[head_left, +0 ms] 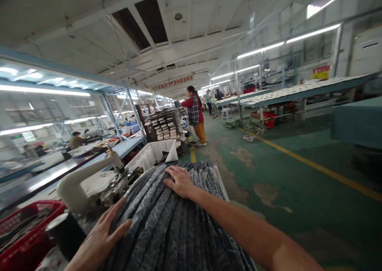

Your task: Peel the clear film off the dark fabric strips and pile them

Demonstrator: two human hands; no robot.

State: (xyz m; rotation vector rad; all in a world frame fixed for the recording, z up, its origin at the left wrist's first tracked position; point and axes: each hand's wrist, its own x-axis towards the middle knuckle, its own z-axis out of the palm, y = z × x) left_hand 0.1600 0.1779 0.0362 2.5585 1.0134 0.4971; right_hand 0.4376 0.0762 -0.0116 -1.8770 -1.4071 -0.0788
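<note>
A big row of dark grey, wrinkled fabric pieces [167,227], packed side by side on edge, fills the space in front of me. My left hand [103,235] lies along the near left side of the row, thumb and fingers apart. Farther out, my right hand [180,181] rests on top of the fabric with its fingers spread. Neither hand grips a piece. Just left of the fabric stands a cream-coloured sewing machine [89,183], its metal parts close beyond my left hand.
Left are a red plastic basket [36,239] and a black thread cone [64,231]. A white bin [155,153] stands beyond the fabric, before stacked pale pieces [165,125]. A person [195,114] stands by the aisle. Long tables [298,92] line the right.
</note>
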